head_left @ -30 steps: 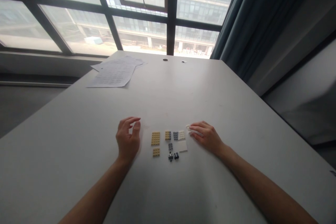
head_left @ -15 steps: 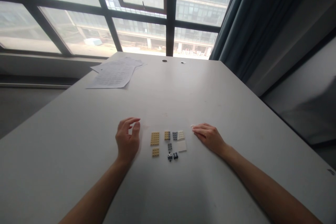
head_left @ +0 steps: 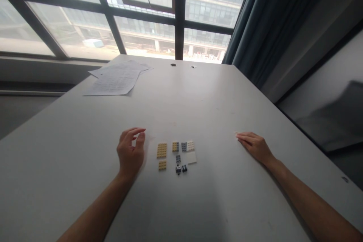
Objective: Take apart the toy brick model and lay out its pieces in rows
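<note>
Several small toy bricks lie in a tidy cluster on the white table [head_left: 198, 94]: a larger tan plate [head_left: 161, 150], a smaller tan plate [head_left: 162, 165], a tan-and-grey piece [head_left: 175, 146], a grey and cream pair [head_left: 187, 146], a flat white tile [head_left: 191, 158] and tiny dark pieces [head_left: 180, 168]. My left hand [head_left: 129, 151] rests on its edge just left of the tan plates, fingers loosely curled and apart, holding nothing. My right hand [head_left: 253, 146] lies flat on the table well to the right of the bricks, fingers stretched out, empty.
Printed paper sheets [head_left: 115, 77] lie at the table's far left corner. Two small round holes [head_left: 173, 64] sit near the far edge. A large window and a dark curtain [head_left: 263, 19] stand behind the table.
My right hand has slid to the right, away from the white pieces it was touching. The left hand has stayed where it was. The camera view has shifted slightly.
</note>
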The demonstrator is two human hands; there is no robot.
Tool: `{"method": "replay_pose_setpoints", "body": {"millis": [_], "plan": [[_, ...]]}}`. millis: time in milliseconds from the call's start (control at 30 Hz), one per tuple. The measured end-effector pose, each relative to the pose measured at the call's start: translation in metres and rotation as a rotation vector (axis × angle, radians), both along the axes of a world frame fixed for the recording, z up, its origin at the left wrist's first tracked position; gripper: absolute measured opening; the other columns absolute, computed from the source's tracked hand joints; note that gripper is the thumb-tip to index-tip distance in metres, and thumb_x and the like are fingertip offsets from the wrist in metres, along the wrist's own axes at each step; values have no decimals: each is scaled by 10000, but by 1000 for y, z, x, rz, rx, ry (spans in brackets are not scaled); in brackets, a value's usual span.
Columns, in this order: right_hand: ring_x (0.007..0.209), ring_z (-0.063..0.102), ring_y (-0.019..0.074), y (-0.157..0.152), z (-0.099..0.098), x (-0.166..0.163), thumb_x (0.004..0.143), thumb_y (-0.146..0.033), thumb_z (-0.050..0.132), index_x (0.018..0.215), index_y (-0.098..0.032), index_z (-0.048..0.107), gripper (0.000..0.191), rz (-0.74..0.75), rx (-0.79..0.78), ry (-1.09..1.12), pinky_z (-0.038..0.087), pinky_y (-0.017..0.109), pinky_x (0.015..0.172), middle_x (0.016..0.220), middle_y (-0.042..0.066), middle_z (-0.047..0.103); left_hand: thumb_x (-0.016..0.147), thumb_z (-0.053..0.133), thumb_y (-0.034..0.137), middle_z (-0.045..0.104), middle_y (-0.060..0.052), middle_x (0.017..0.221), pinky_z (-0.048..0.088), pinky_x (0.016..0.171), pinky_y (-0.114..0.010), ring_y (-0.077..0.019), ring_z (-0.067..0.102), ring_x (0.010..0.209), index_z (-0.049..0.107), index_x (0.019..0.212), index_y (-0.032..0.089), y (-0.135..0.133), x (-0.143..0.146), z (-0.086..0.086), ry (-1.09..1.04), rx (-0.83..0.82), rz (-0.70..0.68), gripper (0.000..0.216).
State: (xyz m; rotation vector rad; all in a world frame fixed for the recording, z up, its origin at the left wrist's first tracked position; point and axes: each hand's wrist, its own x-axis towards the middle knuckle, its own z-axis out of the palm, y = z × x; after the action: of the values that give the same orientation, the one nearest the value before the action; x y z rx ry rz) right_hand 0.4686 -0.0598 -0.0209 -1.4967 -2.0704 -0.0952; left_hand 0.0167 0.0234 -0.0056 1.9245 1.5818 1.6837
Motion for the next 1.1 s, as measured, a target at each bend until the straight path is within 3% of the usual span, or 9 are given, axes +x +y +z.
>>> {"method": "replay_pose_setpoints", "body": {"millis": [367,467,533,633,767,900,1100], "plan": [[966,663,220,-5,6,-15,910,-286,530,1070,-239,692,232,-86,132,1,541,399,889,1063,63,711,881,519,353,618,-50,966,490,748,-298,-187,581,935,660,908,190,0,0,0,-10,-14,5,218],[959,657,228,-11,14,-48,921,-267,500,1080,-216,682,247,-125,193,50,533,415,892,1040,85,705,881,519,352,616,-50,964,488,746,-298,-187,579,933,660,906,186,0,1,0,-11,-14,-1,219],[975,642,233,-15,21,-83,920,-257,501,1097,-202,668,249,-66,172,55,518,423,915,1033,93,698,883,518,348,616,-52,965,486,749,-299,-187,578,933,661,910,182,0,1,0,-9,-12,-5,221],[1022,604,238,-20,30,-144,911,-275,529,1157,-168,628,286,85,13,28,517,396,906,1098,116,665,884,516,344,617,-55,965,486,752,-300,-188,578,936,660,912,177,-2,0,1,-15,-10,-10,222],[1073,553,272,-18,37,-205,890,-380,570,1200,-120,587,405,143,-111,-20,487,420,942,1158,150,625,887,515,342,618,-58,968,487,751,-298,-189,579,938,660,908,172,-2,1,1,-16,-5,-15,224],[1065,529,309,-7,38,-231,863,-491,573,1158,-61,589,522,129,-178,-128,469,445,938,1114,191,613,886,520,344,616,-57,965,490,755,-302,-191,581,937,659,911,174,-1,2,0,-8,2,-26,221],[1053,514,305,-1,34,-238,860,-560,530,1078,-87,602,526,121,-211,-188,471,443,905,1069,178,607,889,520,345,617,-59,978,493,783,-312,-194,579,956,654,925,176,-2,1,-2,11,4,-40,219]]}}
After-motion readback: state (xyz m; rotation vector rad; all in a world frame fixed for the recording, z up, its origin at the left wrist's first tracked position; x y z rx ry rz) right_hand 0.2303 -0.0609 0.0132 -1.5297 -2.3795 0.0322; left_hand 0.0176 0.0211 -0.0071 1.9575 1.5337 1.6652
